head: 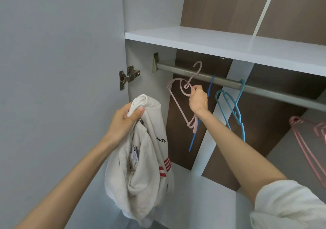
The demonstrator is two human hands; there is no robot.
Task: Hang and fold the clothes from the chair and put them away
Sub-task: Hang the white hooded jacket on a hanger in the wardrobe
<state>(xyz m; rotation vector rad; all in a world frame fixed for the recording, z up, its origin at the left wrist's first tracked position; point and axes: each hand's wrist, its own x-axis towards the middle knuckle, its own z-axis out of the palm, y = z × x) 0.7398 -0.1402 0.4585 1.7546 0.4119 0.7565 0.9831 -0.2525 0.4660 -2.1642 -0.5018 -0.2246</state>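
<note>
Fabric is the main thing to judge here: the cream garment [141, 158] hangs as a limp, bunched bundle from the left hand [123, 117], whose fingers and thumb are curled tight round a twisted handful at its top. It has red stripes and a line of script lettering on one side and a label inside. It looks soft and fairly thick, light enough for one hand but bulky. It has no stiffness of its own, so it will sag and slide wherever it is not held. It hangs in front of the open wardrobe, just beside the door [61, 70] and below the level of the rail [194, 71].

The right hand [198, 100] grips the pale pink hanger [178, 105] at its neck, under the hook. The hook is tilted and appears to be clear of the rail rather than seated on it. The hanger is thin plastic, which is probably stiff, light and a little springy, and the neck is a sound place to hold it.

For hanging, the bundle would need shaking out. The sensible hold is at the collar or the shoulder seams, so each hanger arm can be fed into a shoulder. A grip on loose mid-cloth would likely let it slip off. Blue hangers [236, 108] hang on the rail to the right, with pink hangers [307, 137] further along.
</note>
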